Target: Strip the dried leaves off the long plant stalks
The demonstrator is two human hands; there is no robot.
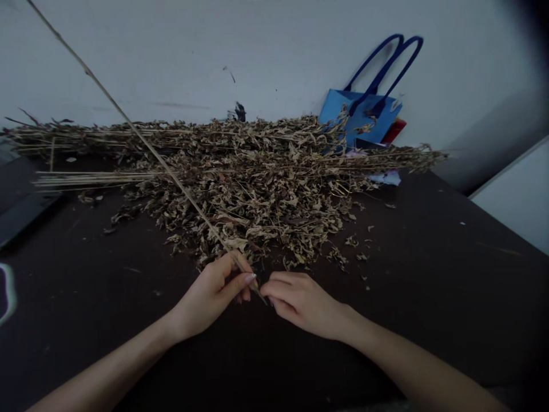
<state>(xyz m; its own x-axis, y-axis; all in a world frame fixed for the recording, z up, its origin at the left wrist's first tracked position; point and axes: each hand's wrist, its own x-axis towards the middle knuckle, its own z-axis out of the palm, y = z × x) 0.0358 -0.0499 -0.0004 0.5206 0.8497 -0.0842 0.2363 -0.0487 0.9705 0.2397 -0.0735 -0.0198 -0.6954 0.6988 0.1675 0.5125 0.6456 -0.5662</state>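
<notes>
A long, thin dried plant stem (146, 140) slants from the upper left down to my hands, mostly bare of leaves. My left hand (217, 292) is closed around it near its lower end, thumb pressed on top. Just to the right, my right hand (302, 300) has its fingers curled and pinched at the stem's tip; whether it grips the tip or a small leaf is hidden. Behind both hands spreads a heap of dried, crumpled brown leaves (261, 200).
Bundles of dried stalks (103, 178) lie across the back of the dark table (429, 274). A blue bag (343, 109) with dark blue handles leans on the wall at right. A dark flat object (26, 217) is at the left edge.
</notes>
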